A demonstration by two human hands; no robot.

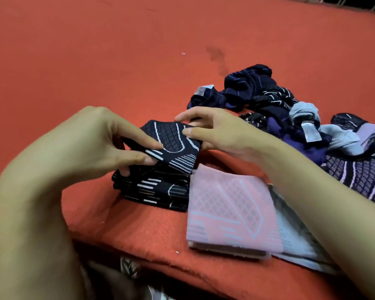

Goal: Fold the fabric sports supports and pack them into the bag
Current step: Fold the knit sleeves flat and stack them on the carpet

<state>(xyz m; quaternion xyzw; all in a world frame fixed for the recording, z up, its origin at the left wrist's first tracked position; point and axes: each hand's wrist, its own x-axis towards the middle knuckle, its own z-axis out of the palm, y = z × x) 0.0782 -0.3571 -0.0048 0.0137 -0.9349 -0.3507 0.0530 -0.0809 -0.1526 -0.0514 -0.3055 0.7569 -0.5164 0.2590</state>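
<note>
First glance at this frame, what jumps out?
Both hands at centre: the left hand and right hand pinch a folded black support with white lines, held just above a stack of folded black supports. Beside that stack, nearer the right, lies a folded pink support. All of it sits on an orange-red cloth surface, with a loose heap of unfolded dark and grey supports further right.
</note>
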